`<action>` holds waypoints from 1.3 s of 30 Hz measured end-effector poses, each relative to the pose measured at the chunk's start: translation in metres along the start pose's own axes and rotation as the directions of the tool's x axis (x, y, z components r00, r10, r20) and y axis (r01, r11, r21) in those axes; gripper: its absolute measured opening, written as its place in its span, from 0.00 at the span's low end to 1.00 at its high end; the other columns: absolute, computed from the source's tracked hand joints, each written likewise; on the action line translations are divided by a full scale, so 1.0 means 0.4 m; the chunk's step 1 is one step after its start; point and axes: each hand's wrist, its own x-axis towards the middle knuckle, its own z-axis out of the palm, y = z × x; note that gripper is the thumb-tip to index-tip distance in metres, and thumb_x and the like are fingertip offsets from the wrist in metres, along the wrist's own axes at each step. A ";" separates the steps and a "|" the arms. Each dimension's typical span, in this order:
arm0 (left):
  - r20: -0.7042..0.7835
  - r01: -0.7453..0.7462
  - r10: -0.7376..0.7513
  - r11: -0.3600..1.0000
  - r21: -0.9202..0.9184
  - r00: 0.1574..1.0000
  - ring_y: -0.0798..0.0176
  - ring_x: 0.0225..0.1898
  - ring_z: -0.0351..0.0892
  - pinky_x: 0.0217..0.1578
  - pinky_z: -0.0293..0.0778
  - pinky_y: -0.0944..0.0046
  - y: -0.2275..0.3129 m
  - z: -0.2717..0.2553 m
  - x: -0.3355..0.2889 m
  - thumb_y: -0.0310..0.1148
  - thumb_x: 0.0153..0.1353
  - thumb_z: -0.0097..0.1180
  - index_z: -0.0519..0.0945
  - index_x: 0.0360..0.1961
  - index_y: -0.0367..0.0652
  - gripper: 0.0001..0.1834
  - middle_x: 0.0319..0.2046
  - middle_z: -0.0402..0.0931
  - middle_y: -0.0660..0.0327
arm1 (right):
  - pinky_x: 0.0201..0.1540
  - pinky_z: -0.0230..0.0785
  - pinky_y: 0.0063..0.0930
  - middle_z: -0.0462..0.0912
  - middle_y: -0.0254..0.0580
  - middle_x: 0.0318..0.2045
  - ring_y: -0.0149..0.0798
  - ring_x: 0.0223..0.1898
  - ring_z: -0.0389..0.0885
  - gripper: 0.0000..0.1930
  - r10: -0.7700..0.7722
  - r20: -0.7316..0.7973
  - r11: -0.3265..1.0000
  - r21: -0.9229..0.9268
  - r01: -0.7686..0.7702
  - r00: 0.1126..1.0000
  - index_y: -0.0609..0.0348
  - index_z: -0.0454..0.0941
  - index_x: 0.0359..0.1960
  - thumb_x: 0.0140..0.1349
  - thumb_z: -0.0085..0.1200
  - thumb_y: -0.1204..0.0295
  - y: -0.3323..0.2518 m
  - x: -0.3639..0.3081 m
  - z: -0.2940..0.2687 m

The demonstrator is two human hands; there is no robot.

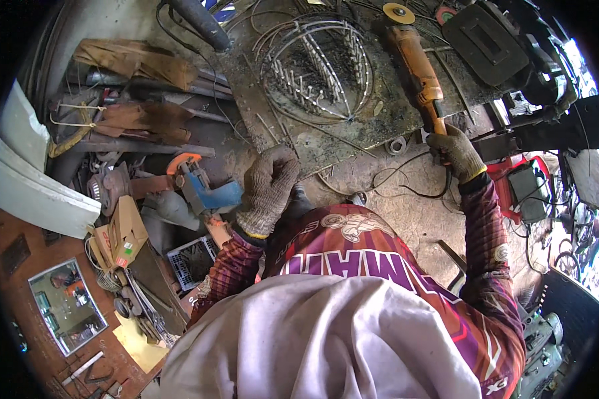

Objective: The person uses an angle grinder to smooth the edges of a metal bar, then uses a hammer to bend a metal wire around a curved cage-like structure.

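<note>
My right hand, in a grey knitted glove, grips the rear end of an orange angle grinder. The grinder lies along the right part of the dark metal worktable, its yellowish disc at the far end. Just off the near left table edge is my left hand, also gloved, with its fingers curled; whatever may be inside them is hidden. Between and beyond my hands, a round metal frame of thin bent rods rests on the table, with rows of short upright metal pieces inside its ring.
A black welding mask sits at the far right. A cable trails below the table's near edge. A blue vise, a cardboard box and metal bars crowd the left; a red-framed machine stands right.
</note>
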 end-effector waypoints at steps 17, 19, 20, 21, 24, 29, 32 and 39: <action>0.016 -0.161 0.163 0.942 0.294 0.986 0.67 0.37 0.83 0.41 0.79 0.63 -0.011 0.051 0.045 0.33 0.68 0.66 0.83 0.52 0.39 0.14 0.39 0.85 0.60 | 0.57 0.75 0.47 0.85 0.57 0.52 0.58 0.55 0.84 0.31 -0.553 -0.542 0.646 -0.759 -0.086 0.633 0.60 0.81 0.58 0.64 0.60 0.47 -0.089 0.024 -0.107; 0.024 -0.177 0.180 0.927 0.330 0.983 0.63 0.39 0.85 0.42 0.80 0.61 0.009 0.056 0.045 0.33 0.67 0.66 0.83 0.51 0.40 0.13 0.40 0.85 0.57 | 0.57 0.75 0.49 0.84 0.57 0.54 0.60 0.56 0.82 0.31 -0.658 -0.489 0.553 -0.830 -0.073 0.573 0.57 0.79 0.60 0.62 0.62 0.49 -0.075 0.074 -0.146; 0.020 -0.222 0.229 0.912 0.345 0.973 0.61 0.38 0.86 0.42 0.80 0.61 0.015 0.056 0.042 0.32 0.67 0.66 0.83 0.50 0.41 0.13 0.40 0.85 0.56 | 0.58 0.74 0.49 0.82 0.57 0.56 0.60 0.58 0.81 0.31 -0.616 -0.481 0.534 -0.837 -0.118 0.624 0.54 0.79 0.62 0.62 0.62 0.49 -0.088 0.088 -0.142; 0.018 -0.265 0.277 0.894 0.361 0.961 0.58 0.38 0.86 0.42 0.80 0.60 0.019 0.055 0.040 0.31 0.66 0.65 0.83 0.49 0.41 0.12 0.40 0.86 0.55 | 0.58 0.74 0.49 0.82 0.57 0.56 0.60 0.58 0.81 0.31 -0.624 -0.466 0.533 -0.841 -0.095 0.627 0.54 0.79 0.62 0.62 0.62 0.49 -0.097 0.099 -0.133; -0.037 -0.349 0.392 0.855 0.383 0.919 0.57 0.38 0.86 0.41 0.80 0.59 -0.001 0.049 0.042 0.31 0.66 0.66 0.83 0.48 0.41 0.12 0.40 0.85 0.54 | 0.60 0.74 0.49 0.80 0.57 0.60 0.61 0.59 0.80 0.32 -0.562 -0.479 0.547 -0.827 -0.132 0.674 0.51 0.78 0.64 0.61 0.63 0.49 -0.105 0.104 -0.110; -0.181 -0.318 0.365 0.916 0.246 0.913 0.65 0.37 0.83 0.38 0.79 0.62 0.088 -0.042 0.137 0.28 0.67 0.66 0.81 0.46 0.40 0.10 0.40 0.84 0.56 | 0.60 0.75 0.45 0.81 0.55 0.59 0.59 0.58 0.82 0.29 -0.667 -0.495 0.624 -0.779 0.055 0.557 0.50 0.79 0.64 0.63 0.64 0.53 -0.100 0.046 -0.061; -0.237 -0.458 0.527 0.840 0.291 0.816 0.67 0.37 0.82 0.37 0.78 0.62 0.202 -0.088 0.374 0.29 0.69 0.63 0.81 0.48 0.37 0.09 0.37 0.84 0.55 | 0.59 0.76 0.39 0.83 0.54 0.55 0.52 0.55 0.84 0.27 -0.654 -0.606 0.731 -0.660 0.174 0.453 0.55 0.78 0.63 0.65 0.64 0.59 -0.081 -0.022 -0.007; 0.402 -0.555 0.390 0.474 0.683 0.828 0.44 0.59 0.82 0.61 0.75 0.50 0.296 0.049 1.034 0.49 0.70 0.55 0.78 0.63 0.43 0.28 0.57 0.82 0.46 | 0.55 0.76 0.36 0.84 0.48 0.50 0.40 0.50 0.84 0.20 -0.683 -0.650 0.731 -0.601 0.323 0.335 0.64 0.78 0.59 0.68 0.64 0.72 0.056 -0.196 0.170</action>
